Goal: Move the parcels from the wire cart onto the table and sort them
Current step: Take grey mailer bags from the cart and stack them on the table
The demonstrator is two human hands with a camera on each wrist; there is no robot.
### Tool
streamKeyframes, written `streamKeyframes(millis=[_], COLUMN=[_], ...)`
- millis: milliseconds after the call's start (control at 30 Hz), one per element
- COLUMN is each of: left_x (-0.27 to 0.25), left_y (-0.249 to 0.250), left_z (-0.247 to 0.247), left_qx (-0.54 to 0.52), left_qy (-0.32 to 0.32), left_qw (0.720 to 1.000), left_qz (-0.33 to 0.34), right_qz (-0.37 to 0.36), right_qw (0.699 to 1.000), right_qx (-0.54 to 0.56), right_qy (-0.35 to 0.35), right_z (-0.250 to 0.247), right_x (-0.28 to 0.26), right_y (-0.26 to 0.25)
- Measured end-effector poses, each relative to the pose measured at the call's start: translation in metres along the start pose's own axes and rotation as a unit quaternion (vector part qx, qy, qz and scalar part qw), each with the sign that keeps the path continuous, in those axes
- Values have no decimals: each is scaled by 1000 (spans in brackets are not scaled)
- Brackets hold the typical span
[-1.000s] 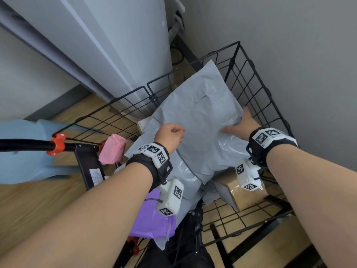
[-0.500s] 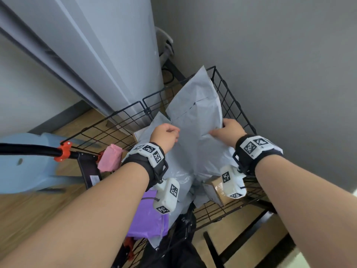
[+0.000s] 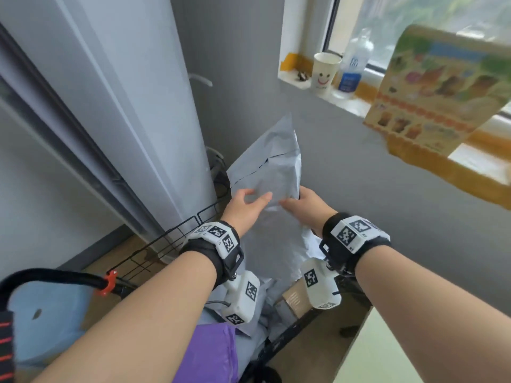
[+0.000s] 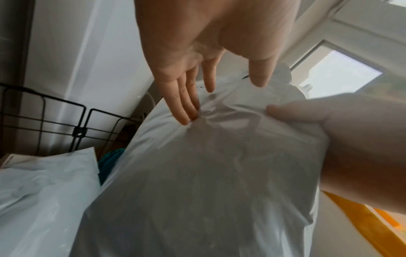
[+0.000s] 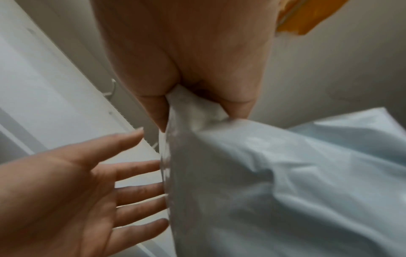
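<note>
I hold a large grey poly mailer (image 3: 272,172) upright above the black wire cart (image 3: 177,236). My right hand (image 3: 300,203) pinches its right edge; the right wrist view shows the plastic bunched between thumb and fingers of the right hand (image 5: 173,104). My left hand (image 3: 250,203) is spread, and its straight fingertips (image 4: 186,116) touch the mailer (image 4: 208,182) without gripping it. Left in the cart are a purple parcel (image 3: 213,352), a taped cardboard box (image 3: 294,299) and pale grey mailers (image 3: 257,324).
A tall white appliance (image 3: 124,106) stands just left of the cart. A windowsill at the upper right holds a paper cup (image 3: 325,71) and a bottle (image 3: 355,64), with a printed calendar (image 3: 442,87) hanging by it. A pale table corner (image 3: 392,352) shows lower right, a blue stool (image 3: 49,316) lower left.
The grey mailer has risen out of the cart to stand upright. My left hand has let go and now only touches it. The head view has tilted up to the window.
</note>
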State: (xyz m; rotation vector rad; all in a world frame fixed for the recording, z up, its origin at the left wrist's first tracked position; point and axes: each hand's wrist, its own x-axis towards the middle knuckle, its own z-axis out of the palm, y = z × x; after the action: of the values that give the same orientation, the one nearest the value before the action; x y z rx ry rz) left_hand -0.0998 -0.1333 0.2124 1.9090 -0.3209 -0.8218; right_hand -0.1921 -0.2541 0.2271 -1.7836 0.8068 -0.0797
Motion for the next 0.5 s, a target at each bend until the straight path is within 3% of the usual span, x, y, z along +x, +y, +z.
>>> streamKeyframes(millis=[167,267,500], left_x=[-52,-81,-140], left_y=[33,41,48], left_z=[-3,-8,-10], left_qx=[-22,-42,-119], left_qy=[-33,-30,-37], left_qw=[998,996,987], left_qz=[47,70,101], right_qz=[-38,-37,-39], right_qw=[999,998,998], right_qx=[12,47,57], right_qy=[16,-11,10], right_z=[2,9,13], right_x=[-57,-98,-177], right_y=[-38,-55,-67])
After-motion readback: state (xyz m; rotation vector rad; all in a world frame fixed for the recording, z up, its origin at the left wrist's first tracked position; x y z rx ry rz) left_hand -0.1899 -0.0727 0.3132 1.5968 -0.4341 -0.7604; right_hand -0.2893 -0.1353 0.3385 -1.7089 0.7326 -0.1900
